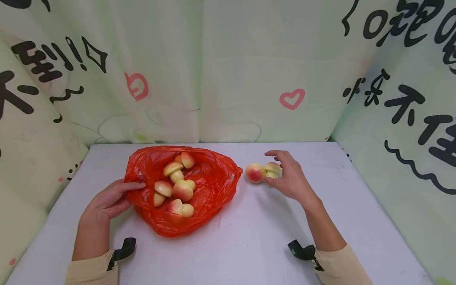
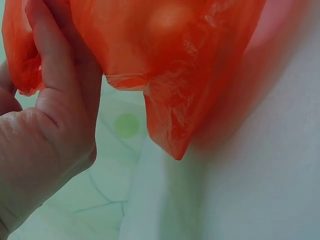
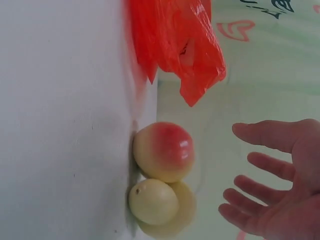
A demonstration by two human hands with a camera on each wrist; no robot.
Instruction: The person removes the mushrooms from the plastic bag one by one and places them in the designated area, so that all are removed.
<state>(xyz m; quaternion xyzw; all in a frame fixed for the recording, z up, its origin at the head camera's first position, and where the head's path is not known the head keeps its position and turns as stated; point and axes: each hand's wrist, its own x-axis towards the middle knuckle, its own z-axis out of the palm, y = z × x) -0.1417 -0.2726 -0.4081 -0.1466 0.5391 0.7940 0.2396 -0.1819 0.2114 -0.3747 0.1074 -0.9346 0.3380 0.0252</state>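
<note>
The left hand point(image 2: 47, 127) had the red plastic bag point(image 2: 172, 97), a fold of it caught between thumb and fingers! Alongside, the creased, shiny plastic tapered to a pointed corner, a paler round patch point(image 2: 172, 20) showing through. Over on the right, the white tabletop point(image 2: 270, 170); behind, a pale green backdrop point(image 2: 110, 182) with a green dot point(image 2: 127, 125) and thin lines point(image 2: 123, 202).

Back wall: pale green fabric sheet point(image 1: 242, 71), hanging with soft vertical folds and a crease near mid-width. Printed on it: a pink heart outline point(image 1: 292, 99) right of centre, a second pink motif point(image 1: 137, 86) to the left, and a light green spot point(image 1: 140, 137) low down. Side panels, left point(image 1: 21, 166) and right point(image 1: 399, 130), similarly pale, bearing bold black characters. Tabletop point(image 1: 213, 257): white, faintly lavender, meeting the back sheet. Lighting: diffuse, with soft shadows.
</note>
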